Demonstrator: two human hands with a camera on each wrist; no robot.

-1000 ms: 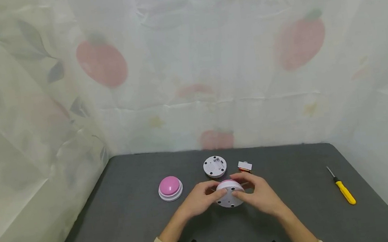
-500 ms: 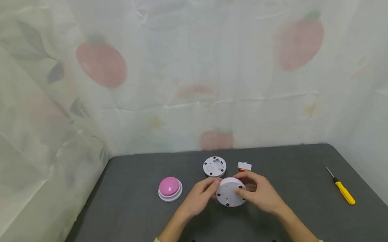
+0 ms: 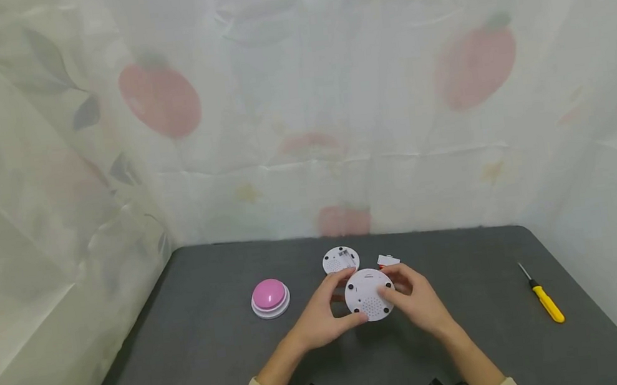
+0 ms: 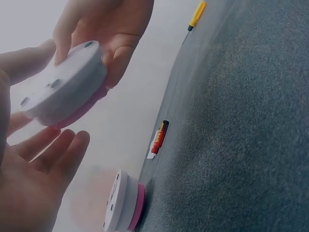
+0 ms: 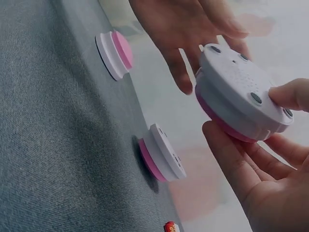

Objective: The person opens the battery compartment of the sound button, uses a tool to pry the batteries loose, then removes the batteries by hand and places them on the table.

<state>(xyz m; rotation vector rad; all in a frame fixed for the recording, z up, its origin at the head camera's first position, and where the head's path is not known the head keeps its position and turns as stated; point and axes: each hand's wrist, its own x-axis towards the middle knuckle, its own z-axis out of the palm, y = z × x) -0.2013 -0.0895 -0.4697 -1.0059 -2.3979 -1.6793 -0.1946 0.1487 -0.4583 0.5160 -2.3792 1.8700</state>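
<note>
A round push button [image 3: 370,305], white with a pink dome, is held up between both hands with its underside toward me. That underside shows speaker holes and dark screw recesses. My right hand [image 3: 423,307] grips it from the right, thumb on the flat underside and fingers beneath the pink side [image 5: 219,121]. My left hand [image 3: 322,318] spans its left side, with thumb and index finger at the rim; the other fingers [image 4: 67,154] spread away from it in the left wrist view.
A second push button [image 3: 269,295] stands pink side up to the left. A third button [image 3: 334,259] lies upside down at the back, its battery slot exposed. Beside it are a white cover [image 3: 388,260] and red batteries [image 4: 159,137]. A yellow screwdriver [image 3: 548,304] lies far right.
The held push button has been turned so its underside faces me more fully, and it has risen slightly. My left thumb has shifted down to its lower rim.
</note>
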